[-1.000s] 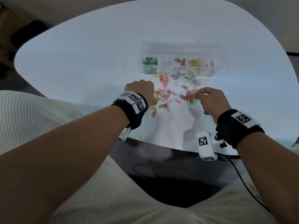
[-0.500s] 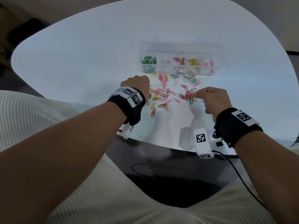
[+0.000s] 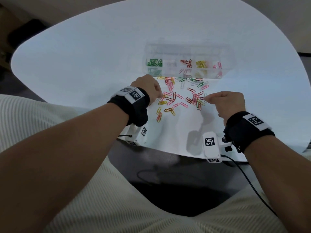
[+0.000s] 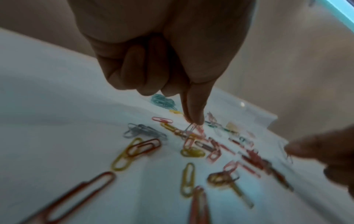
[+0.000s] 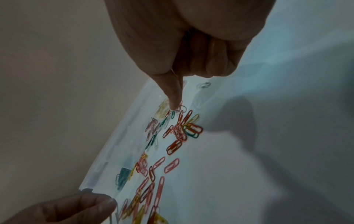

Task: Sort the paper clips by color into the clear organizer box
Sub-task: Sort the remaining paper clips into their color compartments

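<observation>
A white rounded bench (image 3: 84, 52) fills most of the head view. Below its near edge lies a dark floor (image 3: 181, 195), with a thin black cable (image 3: 252, 185) trailing across it. Cream ribbed trousers (image 3: 104, 207) cover the person's lap. Beyond the bench stands a beige wall (image 3: 58, 9).

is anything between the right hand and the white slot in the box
Only loose clips on the table lie between the right hand, pinching a white clip, and the box. Nothing covers its white slot.

Loose clips (image 3: 180, 96) before organizer box (image 3: 185, 52)
</observation>
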A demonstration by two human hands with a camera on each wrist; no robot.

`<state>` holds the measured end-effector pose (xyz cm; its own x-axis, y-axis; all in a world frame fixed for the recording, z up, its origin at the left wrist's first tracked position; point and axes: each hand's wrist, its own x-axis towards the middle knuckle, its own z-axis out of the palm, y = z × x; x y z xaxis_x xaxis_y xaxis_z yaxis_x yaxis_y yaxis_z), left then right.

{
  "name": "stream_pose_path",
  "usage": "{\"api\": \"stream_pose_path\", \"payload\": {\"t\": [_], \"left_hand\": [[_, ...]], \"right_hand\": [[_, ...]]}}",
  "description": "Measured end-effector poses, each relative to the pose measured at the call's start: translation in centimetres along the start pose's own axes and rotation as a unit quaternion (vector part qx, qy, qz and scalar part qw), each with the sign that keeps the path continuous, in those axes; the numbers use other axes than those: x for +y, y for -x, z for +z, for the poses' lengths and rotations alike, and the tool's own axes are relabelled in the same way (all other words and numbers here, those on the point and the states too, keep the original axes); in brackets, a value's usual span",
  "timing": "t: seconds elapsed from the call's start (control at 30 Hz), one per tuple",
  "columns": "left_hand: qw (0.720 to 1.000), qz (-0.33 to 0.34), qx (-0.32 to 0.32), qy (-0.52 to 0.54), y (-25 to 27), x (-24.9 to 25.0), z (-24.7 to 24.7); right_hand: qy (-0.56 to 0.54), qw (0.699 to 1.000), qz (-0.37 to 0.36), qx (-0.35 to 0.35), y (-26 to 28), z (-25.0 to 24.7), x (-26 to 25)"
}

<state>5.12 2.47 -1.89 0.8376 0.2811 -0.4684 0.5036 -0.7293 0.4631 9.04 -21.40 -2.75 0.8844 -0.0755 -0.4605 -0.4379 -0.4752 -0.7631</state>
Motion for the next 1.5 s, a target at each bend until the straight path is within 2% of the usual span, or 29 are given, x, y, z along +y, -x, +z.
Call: {"api": "stream_pose_path", "payload": {"t": [0.17,0.33,0.4,0.47,0.53,0.63,0.8,0.9,0.97,1.07,1.13,1.23,1.33,1.5], "left_hand": [[0.978,0.013,-0.019,0.207,0.5,0.8,-1.2],[0.953,-0.010,-0.057,0.297,1.2,1.5,-1.8],[0.922,-0.025,-0.094,0.374,1.2,2.0,-1.9],[0.875,-0.055,-0.126,0.464,1.6,2.7,-2.1],[0.839,-0.052,-0.151,0.520,1.8,3.2,-2.1],[0.807,-0.019,-0.181,0.562,2.0,3.5,-2.1],[0.760,-0.022,-0.174,0.625,2.0,4.0,-1.8],[0.759,-0.036,-0.177,0.625,2.0,4.0,-1.8],[0.777,-0.064,-0.166,0.603,1.8,4.1,-2.1],[0.821,-0.114,-0.117,0.547,0.9,4.2,-2.6],[0.837,-0.136,-0.089,0.523,0.2,4.2,-2.9],[0.837,-0.150,-0.056,0.523,-0.7,4.6,-3.8],[0.843,-0.145,-0.031,0.516,-1.3,5.3,-4.8],[0.836,-0.142,-0.005,0.529,-2.2,6.1,-6.1]], "right_hand": [[-0.043,0.998,0.045,-0.027,0.3,0.1,-0.7],[-0.154,0.979,0.122,-0.049,0.1,0.2,-1.1],[-0.213,0.964,0.147,-0.066,0.2,0.1,-1.3],[-0.248,0.950,0.162,-0.092,0.2,-0.1,-1.4],[-0.267,0.940,0.169,-0.130,0.4,-0.2,-1.7],[-0.296,0.921,0.164,-0.195,0.6,0.3,-2.5],[-0.349,0.887,0.134,-0.272,1.5,1.9,-4.7],[-0.350,0.879,0.124,-0.301,1.7,2.7,-5.6],[-0.336,0.887,0.130,-0.287,1.4,3.3,-6.1],[-0.255,0.927,0.148,-0.231,0.4,4.3,-7.2],[-0.168,0.957,0.132,-0.196,-0.3,5.1,-8.8],[-0.106,0.976,0.092,-0.167,-1.3,6.1,-11.8],[-0.095,0.980,0.070,-0.160,-2.0,6.9,-14.4],[-0.100,0.980,0.063,-0.158,-2.7,8.1,-16.1]]}}
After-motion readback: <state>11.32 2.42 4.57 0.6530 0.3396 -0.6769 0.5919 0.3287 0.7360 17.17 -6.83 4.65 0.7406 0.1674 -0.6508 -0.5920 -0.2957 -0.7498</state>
